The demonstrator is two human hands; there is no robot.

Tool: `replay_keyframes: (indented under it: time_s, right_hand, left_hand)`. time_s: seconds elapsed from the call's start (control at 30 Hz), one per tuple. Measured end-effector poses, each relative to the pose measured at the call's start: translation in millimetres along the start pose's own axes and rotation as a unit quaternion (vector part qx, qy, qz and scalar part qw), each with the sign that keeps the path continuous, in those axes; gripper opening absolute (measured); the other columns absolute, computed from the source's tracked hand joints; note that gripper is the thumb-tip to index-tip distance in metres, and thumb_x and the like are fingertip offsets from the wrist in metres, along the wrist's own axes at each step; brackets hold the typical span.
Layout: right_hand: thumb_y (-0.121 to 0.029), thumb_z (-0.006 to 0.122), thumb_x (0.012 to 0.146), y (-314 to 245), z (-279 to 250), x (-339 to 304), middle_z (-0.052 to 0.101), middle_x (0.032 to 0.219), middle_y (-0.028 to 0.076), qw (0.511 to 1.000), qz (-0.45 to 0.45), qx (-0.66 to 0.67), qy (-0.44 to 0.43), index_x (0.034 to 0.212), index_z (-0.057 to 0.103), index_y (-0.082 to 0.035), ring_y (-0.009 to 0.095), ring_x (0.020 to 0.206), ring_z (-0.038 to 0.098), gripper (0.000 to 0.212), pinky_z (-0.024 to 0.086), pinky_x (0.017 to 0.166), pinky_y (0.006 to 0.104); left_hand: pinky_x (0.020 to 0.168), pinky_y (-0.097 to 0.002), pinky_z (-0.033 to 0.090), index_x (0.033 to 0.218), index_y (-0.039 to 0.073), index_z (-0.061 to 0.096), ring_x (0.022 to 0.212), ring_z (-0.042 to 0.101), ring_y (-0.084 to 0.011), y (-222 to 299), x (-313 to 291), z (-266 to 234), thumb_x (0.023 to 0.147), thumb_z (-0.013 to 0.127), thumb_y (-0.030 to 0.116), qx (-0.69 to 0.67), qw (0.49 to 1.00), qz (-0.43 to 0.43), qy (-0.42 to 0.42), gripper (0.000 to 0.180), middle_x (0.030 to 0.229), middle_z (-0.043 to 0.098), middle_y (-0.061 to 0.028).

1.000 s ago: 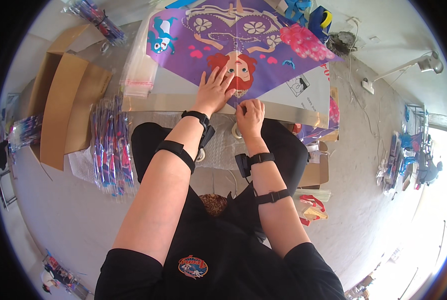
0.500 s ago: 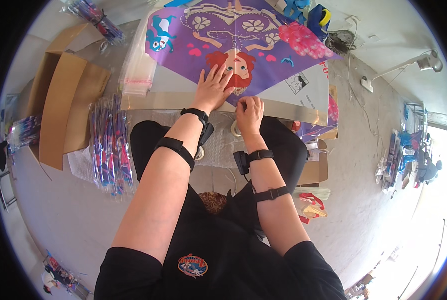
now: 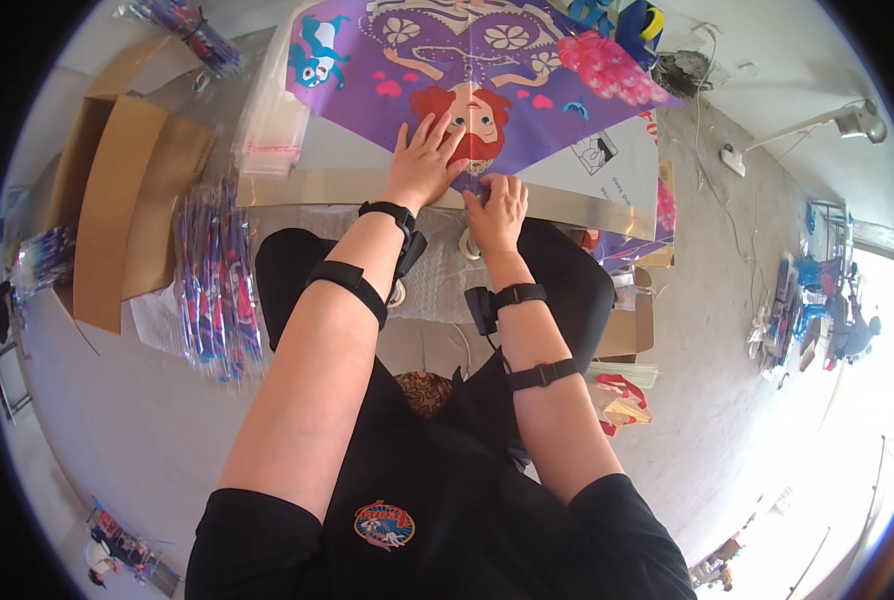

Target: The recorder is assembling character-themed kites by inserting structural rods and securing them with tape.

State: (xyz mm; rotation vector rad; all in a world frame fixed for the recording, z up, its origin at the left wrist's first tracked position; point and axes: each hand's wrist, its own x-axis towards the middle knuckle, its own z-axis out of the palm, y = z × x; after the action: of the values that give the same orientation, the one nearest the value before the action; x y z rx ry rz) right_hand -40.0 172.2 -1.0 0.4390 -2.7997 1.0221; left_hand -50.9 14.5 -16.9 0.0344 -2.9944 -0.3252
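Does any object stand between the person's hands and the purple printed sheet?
Nothing visible does. The left hand rests with spread fingers directly on the purple printed sheet; the right hand is at its near corner, also unobstructed.

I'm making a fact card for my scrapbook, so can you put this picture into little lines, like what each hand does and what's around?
Main thing: purple sheet printed with a red-haired figure, upside down from the person's side
Left hand: spread flat on the sheet, over part of the red hair
Right hand: fingers bent, at the sheet's near corner; can't tell if they grip it
Under the sheet: grey tabletop
Left on tabletop: clear plastic bags
Further left: open cardboard box
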Motion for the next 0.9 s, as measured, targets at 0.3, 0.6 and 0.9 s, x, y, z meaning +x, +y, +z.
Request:
replay_keyframes:
  time_s: [0.3, 0.6, 0.9]
  right_hand:
    - [-0.021, 0.076, 0.071, 0, 1, 1, 0.056, 0.101, 0.011, 1.0, 0.0, -0.017, 0.006, 0.091, 0.059, -0.008, 0.034, 0.102, 0.049, 0.029, 0.04, 0.088, 0.0444]
    - [-0.019, 0.073, 0.073, 1, 7, 5, 0.056, 0.092, 0.01, 1.0, -0.006, -0.007, 0.03, 0.081, 0.061, -0.009, 0.033, 0.095, 0.051, 0.018, 0.042, 0.083, 0.0424]
    - [-0.015, 0.072, 0.074, 3, 1, 8, 0.056, 0.09, 0.013, 0.998, -0.022, -0.022, 0.053, 0.082, 0.061, -0.007, 0.034, 0.089, 0.051, 0.016, 0.042, 0.079, 0.043]
  left_hand:
    - [0.114, -0.0525, 0.013, 0.144, 0.023, 0.036, 0.141, 0.022, -0.0226, 1, -2, -2, 0.095, 0.04, 0.05, 0.001, 1.0, -0.003, -0.01, 0.056, 0.152, 0.028, -0.0027]
    - [0.113, -0.0532, 0.015, 0.144, 0.022, 0.033, 0.141, 0.022, -0.0247, -2, -1, -4, 0.094, 0.044, 0.048, 0.007, 1.0, 0.001, -0.016, 0.058, 0.152, 0.027, -0.0045]
    - [0.11, -0.0571, 0.02, 0.145, 0.015, 0.032, 0.14, 0.024, -0.0296, 3, 3, -9, 0.093, 0.047, 0.045, 0.002, 1.0, 0.021, 0.017, 0.061, 0.152, 0.026, -0.0099]
